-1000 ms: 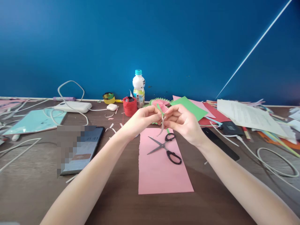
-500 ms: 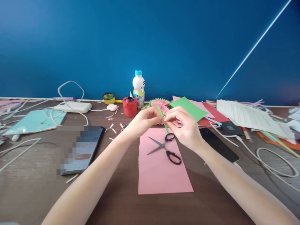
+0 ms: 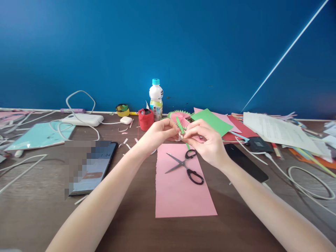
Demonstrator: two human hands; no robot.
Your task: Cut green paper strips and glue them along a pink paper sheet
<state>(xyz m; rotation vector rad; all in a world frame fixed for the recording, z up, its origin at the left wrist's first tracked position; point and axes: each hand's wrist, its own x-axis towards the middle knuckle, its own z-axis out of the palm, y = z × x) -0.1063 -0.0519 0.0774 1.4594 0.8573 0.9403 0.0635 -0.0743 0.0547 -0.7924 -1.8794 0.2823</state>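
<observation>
A narrow green paper strip [image 3: 180, 124] is pinched between my two hands, above the far end of a pink sheet [image 3: 181, 199]. My left hand [image 3: 163, 132] closes on it from the left, fingertips together. From the right, my right hand [image 3: 206, 140] grips it between thumb and fingers, close to the left fingertips. Black-handled scissors [image 3: 183, 163] lie on the pink sheet with blades spread, pointing left. Behind the hands sits a pleated pink and green paper rosette [image 3: 181, 116], partly hidden.
A bottle [image 3: 156, 99] and a red tape roll [image 3: 146, 119] stand behind my left hand. Green paper [image 3: 214, 121] lies behind the right. Phones [image 3: 91, 171] [image 3: 245, 162] flank the arms. White cables, a power bank [image 3: 82, 120] and paper scraps lie around.
My fingertips have shifted slightly around the green strip, and its upper part sits at a slightly different angle. The scissors and pink sheet stay put.
</observation>
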